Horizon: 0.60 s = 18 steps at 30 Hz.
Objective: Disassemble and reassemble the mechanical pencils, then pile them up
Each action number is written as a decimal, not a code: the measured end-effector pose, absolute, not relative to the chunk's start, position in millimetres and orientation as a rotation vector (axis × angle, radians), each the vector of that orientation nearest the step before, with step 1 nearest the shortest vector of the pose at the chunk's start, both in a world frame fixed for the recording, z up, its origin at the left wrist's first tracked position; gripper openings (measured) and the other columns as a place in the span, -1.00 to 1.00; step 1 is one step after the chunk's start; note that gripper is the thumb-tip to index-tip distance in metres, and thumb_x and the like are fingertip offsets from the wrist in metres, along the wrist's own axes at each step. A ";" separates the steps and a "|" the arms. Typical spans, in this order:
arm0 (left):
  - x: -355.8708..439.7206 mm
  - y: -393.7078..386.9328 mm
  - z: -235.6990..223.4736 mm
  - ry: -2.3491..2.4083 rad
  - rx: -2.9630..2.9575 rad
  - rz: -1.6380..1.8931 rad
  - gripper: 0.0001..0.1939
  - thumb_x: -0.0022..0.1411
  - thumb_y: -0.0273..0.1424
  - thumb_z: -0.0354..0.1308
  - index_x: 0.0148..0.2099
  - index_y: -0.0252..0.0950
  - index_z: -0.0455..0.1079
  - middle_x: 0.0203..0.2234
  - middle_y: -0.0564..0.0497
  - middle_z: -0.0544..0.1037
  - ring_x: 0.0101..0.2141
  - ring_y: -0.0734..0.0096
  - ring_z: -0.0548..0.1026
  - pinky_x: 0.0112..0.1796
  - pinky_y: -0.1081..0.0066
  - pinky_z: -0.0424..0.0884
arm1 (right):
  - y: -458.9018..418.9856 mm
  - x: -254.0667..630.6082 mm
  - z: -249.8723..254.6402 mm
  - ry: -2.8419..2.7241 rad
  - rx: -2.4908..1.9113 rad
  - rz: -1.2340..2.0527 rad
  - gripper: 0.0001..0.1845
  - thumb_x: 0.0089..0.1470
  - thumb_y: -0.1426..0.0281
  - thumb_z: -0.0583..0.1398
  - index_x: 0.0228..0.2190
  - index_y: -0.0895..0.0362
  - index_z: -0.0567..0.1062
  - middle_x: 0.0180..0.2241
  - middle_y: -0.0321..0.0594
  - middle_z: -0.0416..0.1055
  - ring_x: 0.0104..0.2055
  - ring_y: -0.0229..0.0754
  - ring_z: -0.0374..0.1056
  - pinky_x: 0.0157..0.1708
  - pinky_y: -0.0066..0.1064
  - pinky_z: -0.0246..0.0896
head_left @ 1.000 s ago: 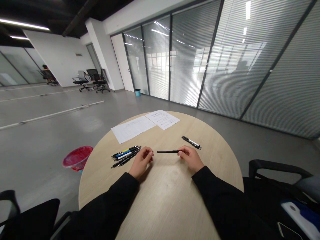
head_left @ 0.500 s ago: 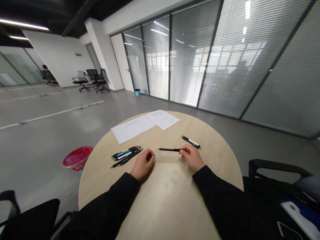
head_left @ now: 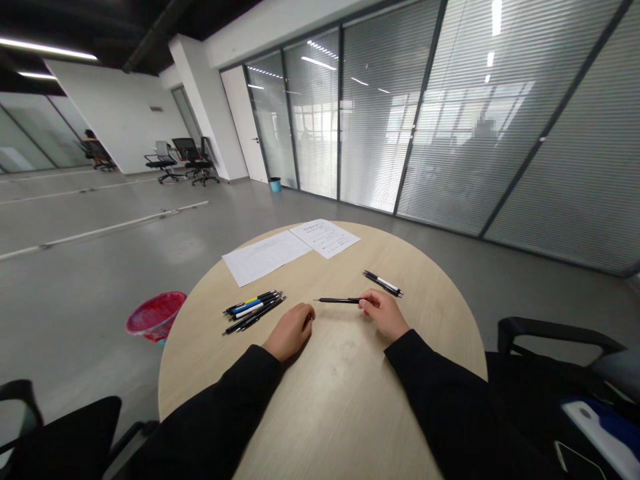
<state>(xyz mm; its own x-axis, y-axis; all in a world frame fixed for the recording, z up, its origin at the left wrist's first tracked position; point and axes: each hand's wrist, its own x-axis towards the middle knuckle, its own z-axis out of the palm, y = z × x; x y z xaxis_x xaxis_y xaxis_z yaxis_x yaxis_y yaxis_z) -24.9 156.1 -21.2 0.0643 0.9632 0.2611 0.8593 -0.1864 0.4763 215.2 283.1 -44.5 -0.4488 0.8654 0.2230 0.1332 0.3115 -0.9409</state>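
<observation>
My right hand (head_left: pixel 384 313) is closed on the rear end of a slim black mechanical pencil (head_left: pixel 340 300). The pencil lies level above the table, its thin metal tip pointing left. My left hand (head_left: pixel 291 331) is close to that tip, fingers curled together; whatever small thing they may hold is hidden. Left of it lies a bunch of several pens and pencils (head_left: pixel 254 311), mostly black, with blue, yellow and white parts. Beyond my right hand rest a few black and white pens (head_left: pixel 383 283).
On the far side of the round wooden table (head_left: pixel 345 413) lie two printed sheets, one left (head_left: pixel 267 256) and one right (head_left: pixel 326 239). A red bin (head_left: pixel 156 317) stands on the floor at left. Chairs flank the table; a phone (head_left: pixel 580 460) lies on the right chair.
My left hand has turned over slightly and shifted a little right, so its fingertips are more hidden. The right hand and its pencil have hardly moved.
</observation>
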 end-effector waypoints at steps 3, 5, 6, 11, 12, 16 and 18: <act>-23.5 157.3 -19.4 1.900 2.046 0.797 -0.86 0.18 -0.50 0.02 -0.22 -0.26 0.36 -0.35 -0.06 0.48 -0.33 0.25 0.43 -0.26 0.31 0.31 | 282.7 215.2 -43.6 -1.803 -0.896 1.195 -0.83 0.03 0.30 0.19 -0.39 0.14 0.51 -0.44 -0.25 0.49 -0.49 -0.22 0.37 -0.42 -0.40 0.27; -22.9 157.6 -18.1 1.922 1.976 0.833 -0.87 0.18 -0.47 0.04 -0.22 -0.27 0.37 -0.38 -0.05 0.49 -0.36 0.26 0.42 -0.29 0.32 0.30 | 282.6 215.1 -43.4 -1.802 -0.896 1.200 -0.83 0.03 0.30 0.19 -0.38 0.14 0.51 -0.44 -0.25 0.49 -0.49 -0.22 0.37 -0.43 -0.40 0.28; -22.7 157.6 -17.3 1.928 1.945 0.860 -0.88 0.18 -0.45 0.04 -0.22 -0.27 0.38 -0.39 -0.03 0.49 -0.38 0.28 0.42 -0.31 0.32 0.30 | 282.5 215.1 -43.4 -1.800 -0.896 1.201 -0.83 0.03 0.30 0.19 -0.38 0.14 0.51 -0.44 -0.25 0.49 -0.49 -0.22 0.37 -0.42 -0.40 0.28; -22.1 156.2 -12.4 1.952 1.781 1.043 -0.86 0.19 -0.35 0.10 -0.21 -0.27 0.37 -0.44 0.02 0.48 -0.43 0.33 0.39 -0.36 0.36 0.30 | 281.6 215.5 -42.9 -1.800 -0.882 1.229 -0.85 0.02 0.31 0.20 -0.40 0.13 0.51 -0.45 -0.25 0.49 -0.48 -0.21 0.37 -0.42 -0.39 0.28; -21.9 156.0 -11.1 1.947 1.748 1.084 -0.83 0.19 -0.32 0.10 -0.19 -0.27 0.37 -0.43 0.02 0.48 -0.43 0.34 0.39 -0.37 0.37 0.30 | 281.2 215.5 -42.4 -1.805 -0.870 1.244 -0.85 0.02 0.31 0.20 -0.40 0.13 0.51 -0.45 -0.25 0.49 -0.48 -0.21 0.37 -0.42 -0.39 0.28; -20.9 155.7 -6.4 1.849 1.702 1.182 -0.73 0.22 -0.22 0.12 -0.12 -0.27 0.41 -0.41 0.01 0.50 -0.41 0.35 0.40 -0.34 0.38 0.32 | 279.6 215.0 -40.1 -1.827 -0.829 1.287 -0.85 0.01 0.31 0.21 -0.42 0.14 0.51 -0.47 -0.25 0.48 -0.48 -0.21 0.36 -0.43 -0.40 0.27; -20.5 155.7 -4.5 1.803 1.717 1.183 -0.73 0.21 -0.20 0.12 -0.16 -0.27 0.44 -0.41 -0.01 0.51 -0.40 0.33 0.41 -0.34 0.37 0.32 | 278.8 214.6 -39.4 -1.830 -0.813 1.303 -0.85 0.01 0.31 0.21 -0.42 0.14 0.51 -0.47 -0.25 0.48 -0.47 -0.21 0.37 -0.42 -0.40 0.28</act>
